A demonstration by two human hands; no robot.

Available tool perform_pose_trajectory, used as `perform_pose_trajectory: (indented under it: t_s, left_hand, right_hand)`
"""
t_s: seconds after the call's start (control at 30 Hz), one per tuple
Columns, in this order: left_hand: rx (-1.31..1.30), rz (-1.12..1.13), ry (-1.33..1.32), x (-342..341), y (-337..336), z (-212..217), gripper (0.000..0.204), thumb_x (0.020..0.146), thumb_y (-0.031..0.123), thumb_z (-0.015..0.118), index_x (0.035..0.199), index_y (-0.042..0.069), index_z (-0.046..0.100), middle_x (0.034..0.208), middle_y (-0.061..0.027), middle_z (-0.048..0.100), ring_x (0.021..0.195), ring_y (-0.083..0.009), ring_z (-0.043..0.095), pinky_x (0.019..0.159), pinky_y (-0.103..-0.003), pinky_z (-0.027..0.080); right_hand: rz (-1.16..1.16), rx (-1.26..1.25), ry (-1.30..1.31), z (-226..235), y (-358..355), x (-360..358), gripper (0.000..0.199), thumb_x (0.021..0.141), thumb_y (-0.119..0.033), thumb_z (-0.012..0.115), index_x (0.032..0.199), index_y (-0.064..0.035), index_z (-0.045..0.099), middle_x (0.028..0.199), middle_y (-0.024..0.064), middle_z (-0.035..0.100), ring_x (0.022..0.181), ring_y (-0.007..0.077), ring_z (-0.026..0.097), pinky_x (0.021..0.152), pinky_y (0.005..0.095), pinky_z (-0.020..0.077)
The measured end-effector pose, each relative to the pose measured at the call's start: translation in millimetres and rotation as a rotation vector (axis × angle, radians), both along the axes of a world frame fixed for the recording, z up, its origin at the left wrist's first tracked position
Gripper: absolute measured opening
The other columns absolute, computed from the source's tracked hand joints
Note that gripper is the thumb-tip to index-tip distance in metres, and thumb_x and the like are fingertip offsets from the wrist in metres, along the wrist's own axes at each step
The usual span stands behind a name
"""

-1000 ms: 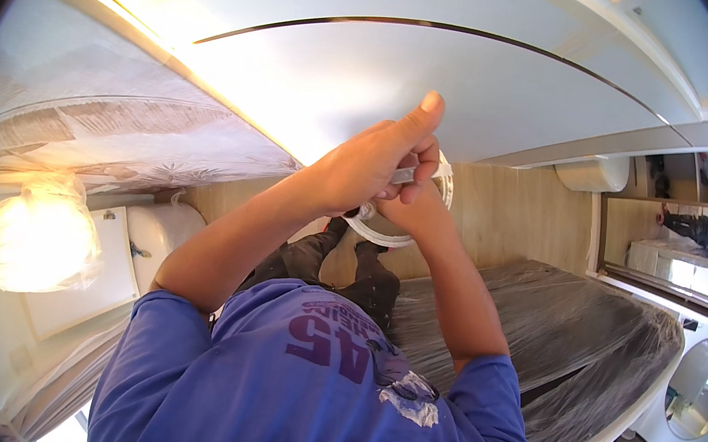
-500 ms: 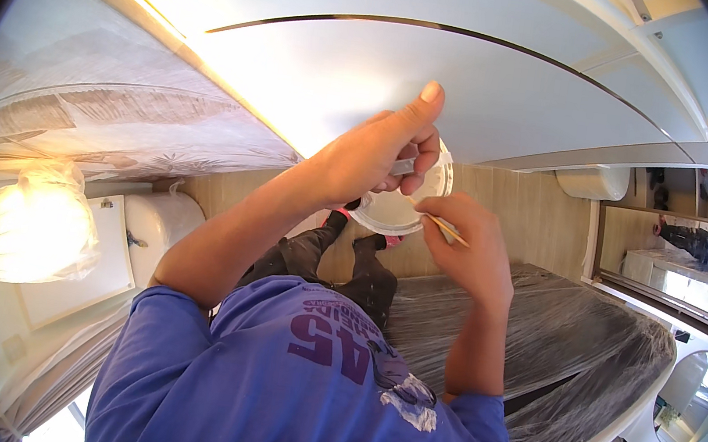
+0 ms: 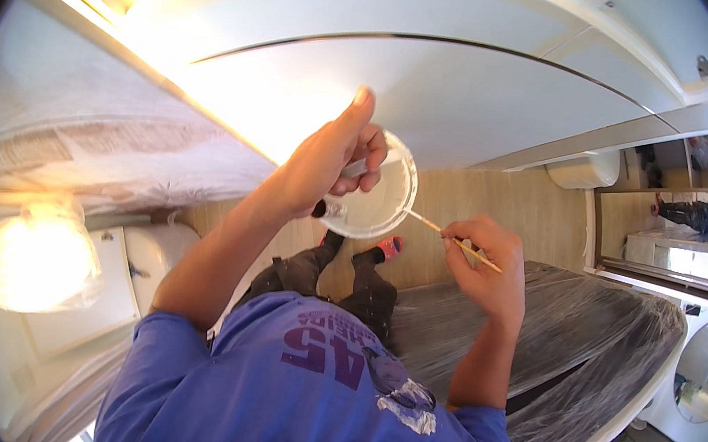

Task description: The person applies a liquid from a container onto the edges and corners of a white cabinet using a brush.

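Observation:
My left hand [image 3: 340, 157] is closed at the left side of a round white tub [image 3: 411, 194], fingers curled and thumb pointing up. A pale piece at the tub's edge shows between those fingers. Inside the tub the bottom looks whitish. To the right, my right hand [image 3: 487, 264] pinches a thin wooden stick [image 3: 431, 225]. Its whitish far end reaches the tub's right rim; whether that tip is a brush is too small to tell.
A pale cabinet front [image 3: 442, 82] spans the far side. Plastic-wrapped furniture [image 3: 552, 334] stands at my right. Plastic sheeting [image 3: 102, 111] hangs at the left, above a glowing wrapped lamp [image 3: 39, 262]. Below the tub lies wood-look floor [image 3: 464, 186].
My left hand and the tub have shifted left and slightly nearer. My right hand has moved a little right and down, drawing the stick outward to the tub's rim.

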State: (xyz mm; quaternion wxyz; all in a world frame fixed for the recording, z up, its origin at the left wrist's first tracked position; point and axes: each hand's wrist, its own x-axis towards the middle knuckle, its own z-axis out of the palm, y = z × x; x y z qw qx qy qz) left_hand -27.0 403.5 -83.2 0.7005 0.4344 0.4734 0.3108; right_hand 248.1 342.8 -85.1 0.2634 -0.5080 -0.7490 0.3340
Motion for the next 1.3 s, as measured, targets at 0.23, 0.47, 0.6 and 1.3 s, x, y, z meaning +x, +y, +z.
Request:
perform_pose_trajectory:
  t_s: [0.23, 0.47, 0.6, 1.3]
  left_hand:
    - [-0.069, 0.018, -0.107, 3.0, -0.7, -12.7, 0.086, 0.098, 0.083, 0.015, 0.077, 0.009, 0.052, 0.065, -0.0087, 0.056, 0.048, -0.0083, 0.029, 0.044, -0.021, 0.023]
    - [-0.093, 0.019, -0.134, 1.8, -1.8, -9.0, 0.085, 0.099, 0.082, 0.016, 0.08, 0.009, 0.053, 0.067, -0.0077, 0.058, 0.049, -0.0071, 0.031, 0.046, -0.022, 0.026]
    - [-0.077, 0.061, -0.071, 10.2, -2.0, -10.1, 0.086, 0.101, 0.08, 0.015, 0.078, 0.006, 0.053, 0.064, -0.0125, 0.055, 0.052, -0.0107, 0.034, 0.045, -0.022, 0.026]
    - [-0.212, 0.14, -0.088, -13.2, -7.6, -40.5, 0.082, 0.103, 0.075, 0.012, 0.081, 0.008, 0.053, 0.07, -0.0134, 0.059, 0.052, -0.0111, 0.033, 0.051, -0.024, 0.028]
  right_hand:
    - [-0.207, -0.33, 0.348, -32.9, -4.2, -22.6, 0.012, 0.09, -0.011, 0.072, 0.097, -0.0013, 0.073, 0.083, 0.0062, 0.072, 0.072, 0.01, 0.061, 0.063, 0.0301, 0.0474]
    - [-0.415, -0.266, 0.666, -76.3, -13.2, -0.5, 0.009, 0.096, -0.004, 0.067, 0.101, 0.003, 0.067, 0.087, 0.0065, 0.071, 0.078, 0.0095, 0.067, 0.07, 0.0251, 0.0532]
    - [-0.401, -0.35, 0.776, -97.5, -9.3, -18.8, 0.013, 0.098, -0.009, 0.065, 0.102, 0.0032, 0.068, 0.086, 0.0073, 0.074, 0.081, 0.0115, 0.072, 0.071, 0.0245, 0.0557]
    - [-0.233, 0.121, 1.262, -50.1, 51.1, 20.5, 0.016, 0.102, -0.004, 0.063, 0.115, 0.004, 0.067, 0.107, 0.013, 0.072, 0.097, 0.0189, 0.069, 0.089, 0.0328, 0.055]
